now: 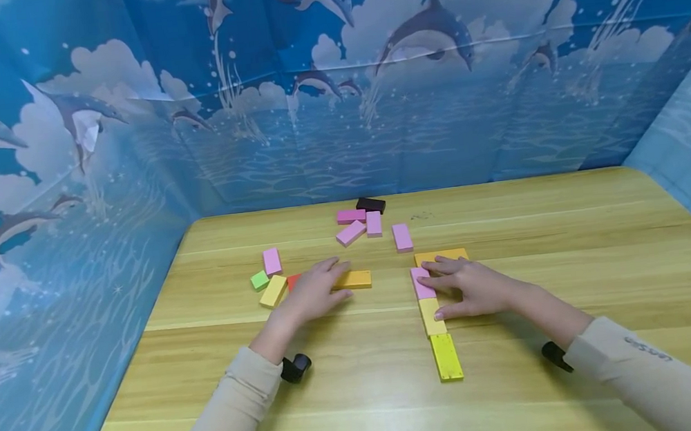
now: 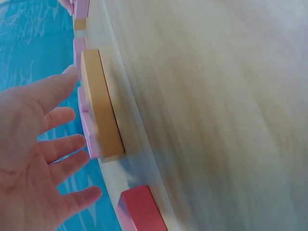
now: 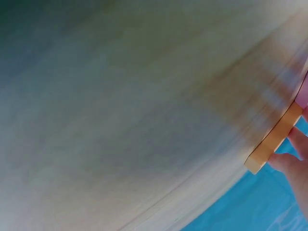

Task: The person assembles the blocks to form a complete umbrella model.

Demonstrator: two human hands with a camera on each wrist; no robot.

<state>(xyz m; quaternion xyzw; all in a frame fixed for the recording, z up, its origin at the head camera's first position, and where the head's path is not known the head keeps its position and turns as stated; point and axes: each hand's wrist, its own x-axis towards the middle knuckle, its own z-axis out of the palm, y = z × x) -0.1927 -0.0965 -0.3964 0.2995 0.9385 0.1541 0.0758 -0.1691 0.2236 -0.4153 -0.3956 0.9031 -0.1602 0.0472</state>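
My left hand, fingers spread, is over an orange block and a red block. Its palm side shows in the left wrist view, with the fingertips right beside the orange block and nothing gripped. My right hand lies with outstretched fingers along a column of flat blocks. Its fingertips overlap an orange block and a pink block, while the thumb is at a pale yellow block. A bright yellow block forms the near end. The right wrist view shows fingertips at an orange block.
Toward the back of the wooden table are several pink blocks and a black block. Left of my left hand lie a green block, a pale yellow block and a pink block. A dolphin-print curtain hangs behind.
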